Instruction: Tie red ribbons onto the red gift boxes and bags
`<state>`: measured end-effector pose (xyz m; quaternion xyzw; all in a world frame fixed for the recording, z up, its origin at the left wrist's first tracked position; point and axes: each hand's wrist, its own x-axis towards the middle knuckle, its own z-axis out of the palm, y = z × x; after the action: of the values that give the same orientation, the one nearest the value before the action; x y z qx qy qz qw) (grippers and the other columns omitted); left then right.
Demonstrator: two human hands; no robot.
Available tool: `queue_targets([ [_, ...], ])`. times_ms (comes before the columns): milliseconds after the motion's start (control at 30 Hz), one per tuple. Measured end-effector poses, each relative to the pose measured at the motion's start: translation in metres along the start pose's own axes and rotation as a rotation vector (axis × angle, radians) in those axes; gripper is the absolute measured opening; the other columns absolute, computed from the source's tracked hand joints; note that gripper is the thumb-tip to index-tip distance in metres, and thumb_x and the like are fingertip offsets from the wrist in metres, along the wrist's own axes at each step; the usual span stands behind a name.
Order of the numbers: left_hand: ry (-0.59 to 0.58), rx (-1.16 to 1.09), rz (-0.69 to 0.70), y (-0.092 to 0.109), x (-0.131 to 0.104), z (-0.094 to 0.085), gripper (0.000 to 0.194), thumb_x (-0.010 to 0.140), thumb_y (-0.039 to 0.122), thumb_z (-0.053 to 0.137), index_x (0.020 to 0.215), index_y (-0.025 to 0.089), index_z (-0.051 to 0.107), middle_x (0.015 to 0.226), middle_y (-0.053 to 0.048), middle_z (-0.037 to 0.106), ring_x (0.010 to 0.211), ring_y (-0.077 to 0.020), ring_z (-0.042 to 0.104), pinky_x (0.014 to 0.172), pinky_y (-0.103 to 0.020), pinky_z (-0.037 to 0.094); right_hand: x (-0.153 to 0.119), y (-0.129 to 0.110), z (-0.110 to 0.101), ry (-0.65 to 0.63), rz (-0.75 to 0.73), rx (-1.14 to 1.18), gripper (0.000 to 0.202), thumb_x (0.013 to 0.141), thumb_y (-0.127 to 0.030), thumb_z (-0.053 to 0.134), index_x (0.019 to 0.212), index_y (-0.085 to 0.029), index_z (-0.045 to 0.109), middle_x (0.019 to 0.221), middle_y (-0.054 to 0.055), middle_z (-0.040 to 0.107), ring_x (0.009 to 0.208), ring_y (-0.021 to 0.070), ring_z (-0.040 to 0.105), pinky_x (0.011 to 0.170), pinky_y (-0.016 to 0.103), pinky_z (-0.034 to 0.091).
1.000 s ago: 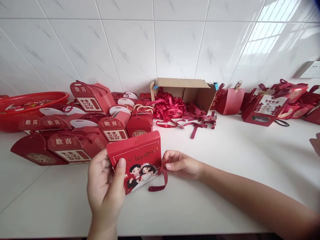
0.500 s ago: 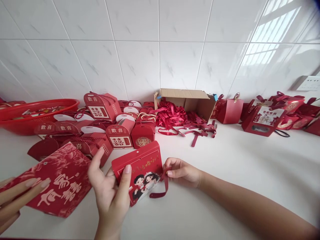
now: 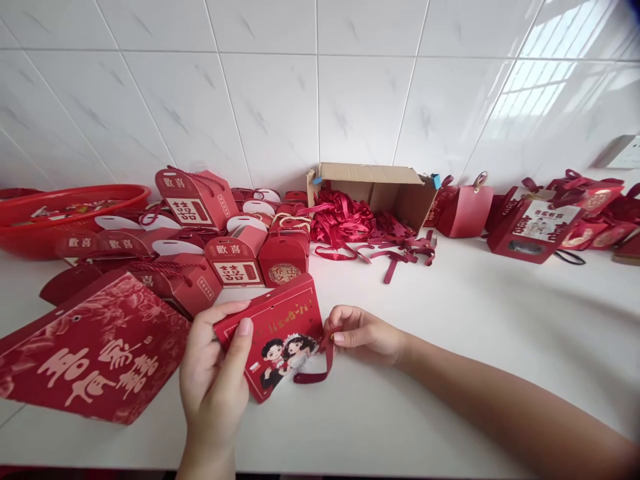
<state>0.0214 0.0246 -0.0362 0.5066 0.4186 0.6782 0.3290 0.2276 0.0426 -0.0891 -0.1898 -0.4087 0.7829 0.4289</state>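
My left hand [image 3: 217, 373] grips a small red gift box [image 3: 285, 320] by its left side, thumb across the front and fingers behind. A cartoon couple and gold lettering are printed on the box, which is tilted above the white table. At the box's right edge, my right hand [image 3: 363, 335] pinches a dark red ribbon strap [image 3: 327, 363] between thumb and curled fingers. The strap's free end hangs down in a curve. To the left lies a larger red box [image 3: 105, 363] with white characters, touched by no hand.
Several red gift boxes [image 3: 233, 263] crowd the left, beside a red plastic basket [image 3: 75, 200]. Loose ribbons spill from a cardboard box [image 3: 373, 175] by the tiled wall. More boxes with ribbon handles [image 3: 537, 223] stand at the right.
The other hand on the larger red box at far left has gone out of view. My left fingers have closed onto the small box's top edge. The view has shifted slightly.
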Motion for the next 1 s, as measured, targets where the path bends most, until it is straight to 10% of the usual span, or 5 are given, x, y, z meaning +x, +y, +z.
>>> queue_targets([
  [333,-0.009,0.055,0.029,0.004,-0.002,0.002,0.022,0.083,0.038,0.065,0.096,0.022,0.06,0.092,-0.002,0.068,0.084,-0.0191,0.066,0.071,-0.027,0.055,-0.002,-0.002,0.002,0.011,0.009,-0.012,0.026,0.065,-0.024,0.084,0.075,-0.018,0.061,0.072,-0.004,0.065,0.063,0.009,0.058,0.066,0.025,0.045],
  [567,-0.053,0.09,0.195,0.01,0.0,0.006,0.013,0.085,0.031,0.061,0.091,0.02,0.059,0.13,-0.008,0.056,0.12,-0.0256,0.054,0.107,-0.04,0.038,-0.001,0.0,0.002,0.001,0.004,-0.024,0.024,0.067,-0.024,0.084,0.077,-0.018,0.062,0.076,-0.002,0.066,0.065,0.009,0.059,0.066,0.024,0.045],
  [1000,0.0,0.109,-0.008,0.018,-0.004,0.006,0.023,0.08,0.041,0.065,0.091,0.021,0.06,0.091,-0.004,0.069,0.089,-0.0219,0.066,0.075,-0.03,0.055,-0.001,0.0,0.001,0.007,0.001,-0.029,0.026,0.066,-0.025,0.084,0.076,-0.018,0.061,0.072,-0.003,0.065,0.063,0.0093,0.059,0.067,0.025,0.045],
])
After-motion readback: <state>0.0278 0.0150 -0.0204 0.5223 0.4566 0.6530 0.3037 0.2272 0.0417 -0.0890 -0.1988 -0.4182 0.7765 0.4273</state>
